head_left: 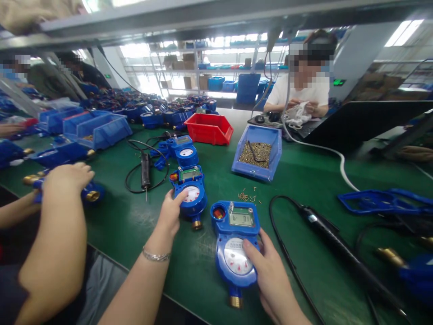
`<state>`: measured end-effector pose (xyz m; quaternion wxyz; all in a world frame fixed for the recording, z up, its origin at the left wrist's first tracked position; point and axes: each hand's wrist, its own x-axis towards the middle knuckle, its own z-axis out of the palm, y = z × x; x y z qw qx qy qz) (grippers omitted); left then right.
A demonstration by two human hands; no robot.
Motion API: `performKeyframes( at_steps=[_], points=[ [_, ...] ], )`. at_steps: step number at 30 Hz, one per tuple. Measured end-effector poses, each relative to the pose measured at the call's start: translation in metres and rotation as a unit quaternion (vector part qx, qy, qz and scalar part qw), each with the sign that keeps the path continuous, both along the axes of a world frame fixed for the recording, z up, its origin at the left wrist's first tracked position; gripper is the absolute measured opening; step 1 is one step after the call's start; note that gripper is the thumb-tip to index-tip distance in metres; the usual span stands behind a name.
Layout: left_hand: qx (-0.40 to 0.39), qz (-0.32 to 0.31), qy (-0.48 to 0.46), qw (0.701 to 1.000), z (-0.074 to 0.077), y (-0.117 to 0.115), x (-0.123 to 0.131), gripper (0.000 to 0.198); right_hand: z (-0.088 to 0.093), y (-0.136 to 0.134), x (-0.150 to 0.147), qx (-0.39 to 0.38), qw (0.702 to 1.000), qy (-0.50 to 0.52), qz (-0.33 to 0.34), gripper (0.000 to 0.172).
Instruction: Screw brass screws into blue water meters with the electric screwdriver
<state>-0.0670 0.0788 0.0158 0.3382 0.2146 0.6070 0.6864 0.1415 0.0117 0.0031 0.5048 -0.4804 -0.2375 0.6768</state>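
My right hand grips a blue water meter by its right side, the thumb lying over the dial. Its small display shows characters and a brass fitting points toward me. Further left, my left hand is closed on a second blue water meter, thumb on the dial face. That meter has an exposed green circuit board at its top. Behind it sits a third blue meter. A small heap of brass screws lies on the green table just beyond the meter in my right hand.
A blue bin holds many screws and a hex key; a red bin stands beside it. Black electric screwdrivers lie at right and left with cables. A co-worker's arm is at left; another person sits opposite.
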Motion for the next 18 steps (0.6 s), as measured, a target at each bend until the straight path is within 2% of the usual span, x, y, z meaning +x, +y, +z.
performKeyframes(
  at_steps=[3, 6, 9, 12, 15, 18],
  points=[
    [0.016, -0.019, -0.063, 0.998, -0.004, 0.014, 0.002, 0.033, -0.001, 0.012, -0.013, 0.014, 1.000, -0.014, -0.008, 0.079],
    [0.016, 0.011, -0.093, 0.996, -0.007, 0.003, -0.006, 0.032, -0.004, 0.031, -0.026, 0.045, 0.998, -0.041, -0.006, 0.079],
    [0.007, 0.044, -0.098, 0.994, -0.006, -0.015, -0.027, 0.036, -0.009, 0.056, -0.042, 0.090, 0.990, -0.109, 0.020, 0.072],
    [0.007, 0.074, -0.088, 0.993, -0.005, -0.023, -0.050, 0.035, -0.011, 0.085, -0.064, 0.111, 0.981, -0.151, 0.048, 0.066],
    [0.015, 0.091, -0.073, 0.993, -0.003, -0.017, -0.068, 0.026, -0.008, 0.109, -0.089, 0.123, 0.976, -0.165, 0.071, 0.063],
    [0.016, 0.095, -0.060, 0.994, 0.002, -0.008, -0.079, 0.023, -0.001, 0.123, -0.110, 0.135, 0.969, -0.181, 0.096, 0.064]
  ],
)
